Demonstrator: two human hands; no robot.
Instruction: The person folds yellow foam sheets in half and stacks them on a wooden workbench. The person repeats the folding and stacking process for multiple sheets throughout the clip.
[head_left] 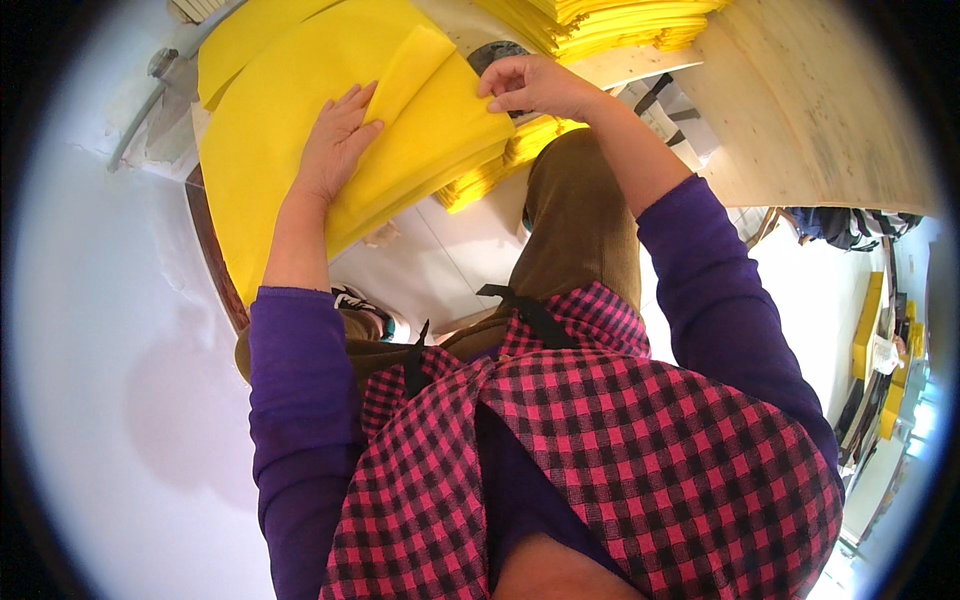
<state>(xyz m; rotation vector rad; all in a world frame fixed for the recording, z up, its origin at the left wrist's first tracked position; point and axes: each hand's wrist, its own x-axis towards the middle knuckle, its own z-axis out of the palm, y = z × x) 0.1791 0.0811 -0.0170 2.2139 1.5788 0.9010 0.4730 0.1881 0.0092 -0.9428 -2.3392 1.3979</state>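
The left hand [338, 148] lies open and flat on the yellow cloth [240, 170], fingers slightly apart and grasping nothing, with the cloth spreading beneath it and out to its left, and a fold [412, 75] just right of its fingertips. Farther right, the right hand [542, 85] curls with thumb and forefinger close together at the cloth's right edge, though whether they pinch it I cannot tell. Beyond that hand sits a yellow stack [630, 35], and to its right stands a wooden board [810, 110].
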